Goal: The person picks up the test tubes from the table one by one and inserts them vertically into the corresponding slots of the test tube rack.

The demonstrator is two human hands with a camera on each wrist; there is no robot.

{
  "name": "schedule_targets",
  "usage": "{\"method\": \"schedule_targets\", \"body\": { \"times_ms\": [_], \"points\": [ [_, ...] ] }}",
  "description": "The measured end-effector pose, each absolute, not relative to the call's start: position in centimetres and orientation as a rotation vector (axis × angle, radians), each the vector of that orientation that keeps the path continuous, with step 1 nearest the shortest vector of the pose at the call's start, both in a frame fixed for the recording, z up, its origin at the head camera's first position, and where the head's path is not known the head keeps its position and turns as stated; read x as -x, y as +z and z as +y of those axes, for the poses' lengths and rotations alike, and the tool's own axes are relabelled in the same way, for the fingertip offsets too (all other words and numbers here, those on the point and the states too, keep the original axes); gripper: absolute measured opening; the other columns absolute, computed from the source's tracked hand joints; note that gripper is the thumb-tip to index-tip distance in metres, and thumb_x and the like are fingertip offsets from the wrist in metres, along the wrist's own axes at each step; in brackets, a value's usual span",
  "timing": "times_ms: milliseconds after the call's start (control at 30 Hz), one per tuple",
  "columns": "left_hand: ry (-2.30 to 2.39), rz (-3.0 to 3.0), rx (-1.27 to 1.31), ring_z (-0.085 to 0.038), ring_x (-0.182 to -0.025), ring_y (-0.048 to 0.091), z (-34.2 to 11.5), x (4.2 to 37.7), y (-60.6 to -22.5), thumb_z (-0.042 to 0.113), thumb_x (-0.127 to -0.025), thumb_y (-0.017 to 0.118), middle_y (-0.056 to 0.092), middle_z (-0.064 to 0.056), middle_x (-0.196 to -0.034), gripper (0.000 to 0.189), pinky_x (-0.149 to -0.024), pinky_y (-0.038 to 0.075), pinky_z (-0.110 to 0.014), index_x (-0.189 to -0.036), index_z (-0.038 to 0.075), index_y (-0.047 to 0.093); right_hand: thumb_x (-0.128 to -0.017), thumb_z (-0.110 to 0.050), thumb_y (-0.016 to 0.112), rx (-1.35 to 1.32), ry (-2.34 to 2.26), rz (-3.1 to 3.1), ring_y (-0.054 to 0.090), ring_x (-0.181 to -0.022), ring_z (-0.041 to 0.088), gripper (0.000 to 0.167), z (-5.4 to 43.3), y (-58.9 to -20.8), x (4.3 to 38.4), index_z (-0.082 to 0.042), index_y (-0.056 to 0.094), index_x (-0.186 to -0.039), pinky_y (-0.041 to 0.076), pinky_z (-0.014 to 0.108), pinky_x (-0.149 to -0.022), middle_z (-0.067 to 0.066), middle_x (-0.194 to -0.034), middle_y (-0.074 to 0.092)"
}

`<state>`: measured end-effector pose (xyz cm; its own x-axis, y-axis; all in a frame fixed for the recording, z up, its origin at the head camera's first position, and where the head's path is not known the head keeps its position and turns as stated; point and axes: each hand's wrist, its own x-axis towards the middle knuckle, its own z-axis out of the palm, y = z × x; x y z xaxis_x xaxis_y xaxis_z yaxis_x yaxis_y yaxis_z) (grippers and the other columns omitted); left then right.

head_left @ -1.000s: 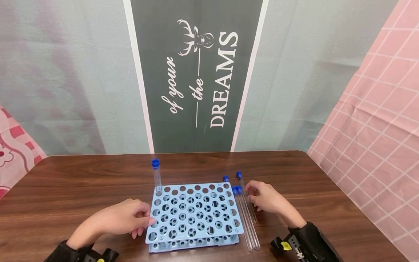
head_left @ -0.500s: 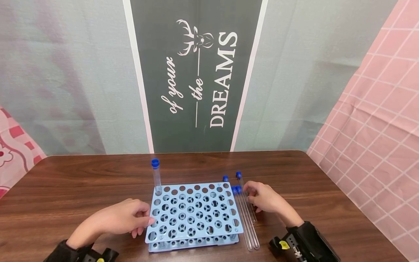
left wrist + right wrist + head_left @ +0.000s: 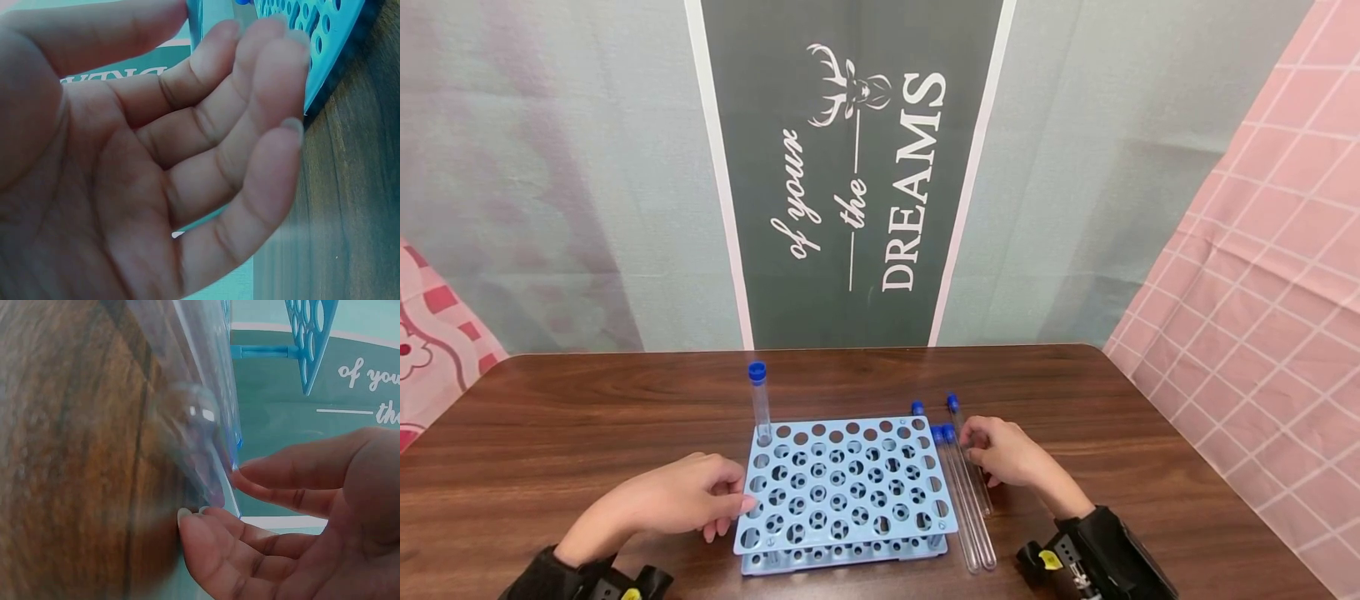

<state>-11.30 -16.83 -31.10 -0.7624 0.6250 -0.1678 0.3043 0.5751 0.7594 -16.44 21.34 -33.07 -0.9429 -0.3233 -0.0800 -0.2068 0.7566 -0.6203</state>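
A light-blue test tube rack (image 3: 842,479) with two tiers of round holes stands on the table. My left hand (image 3: 688,500) is at its left side, thumb and forefinger pinching the edge of the upper plate (image 3: 195,25); the other fingers are loosely bent. One blue-capped test tube (image 3: 762,412) stands upright in the rack's back left corner hole. To the right of the rack, my right hand (image 3: 1003,450) pinches a clear test tube (image 3: 985,496) with a blue cap pointing to the back. Its rounded bottom (image 3: 194,409) faces the right wrist camera.
Two more capped test tubes (image 3: 972,517) lie side by side along the rack's right edge. Another blue cap (image 3: 917,407) shows behind the rack's back right corner. The brown wooden table (image 3: 587,408) ends at a printed curtain (image 3: 842,317) behind.
The cap end of the tube in my right hand has shifted slightly to the right. My left hand and the rack have stayed in place.
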Motion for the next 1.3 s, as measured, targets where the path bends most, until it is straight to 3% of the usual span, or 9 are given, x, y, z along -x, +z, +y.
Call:
{"method": "schedule_targets", "body": {
  "times_ms": [400, 867, 1300],
  "points": [
    [1.043, 2.389, -0.745, -0.008, -0.047, 0.052, -16.85, 11.30, -31.15, 0.024, -0.089, 0.059, 0.053, 0.007, -0.056, 0.027, -0.043, 0.035, -0.020, -0.067, 0.011, 0.054, -0.080, 0.007, 0.057, 0.423, -0.913, 2.779, 0.048, -0.043, 0.015, 0.016, 21.30, -33.03, 16.35, -0.007, 0.050, -0.076, 0.045, 0.028, -0.039, 0.001, -0.057, 0.043],
    [1.050, 2.387, -0.745, -0.008, -0.047, 0.052, -16.89, 11.27, -31.19, 0.024, -0.089, 0.059, 0.052, 0.008, -0.057, 0.026, -0.043, 0.035, -0.020, -0.067, 0.011, 0.054, -0.080, 0.005, 0.064, 0.189, -0.885, 2.795, 0.053, -0.040, 0.016, 0.023, 20.72, -33.07, 16.05, -0.006, 0.046, -0.068, 0.048, 0.029, -0.040, 0.007, -0.055, 0.048],
    [1.053, 2.378, -0.731, -0.009, -0.048, 0.052, -16.85, 11.28, -31.11, 0.024, -0.089, 0.059, 0.053, 0.007, -0.057, 0.026, -0.043, 0.035, -0.020, -0.067, 0.011, 0.054, -0.080, 0.005, 0.062, 0.115, -0.894, 2.769, 0.051, -0.039, 0.018, 0.021, 20.50, -33.06, 16.02, -0.005, 0.044, -0.075, 0.047, 0.029, -0.039, 0.010, -0.056, 0.048]
  ]
}}
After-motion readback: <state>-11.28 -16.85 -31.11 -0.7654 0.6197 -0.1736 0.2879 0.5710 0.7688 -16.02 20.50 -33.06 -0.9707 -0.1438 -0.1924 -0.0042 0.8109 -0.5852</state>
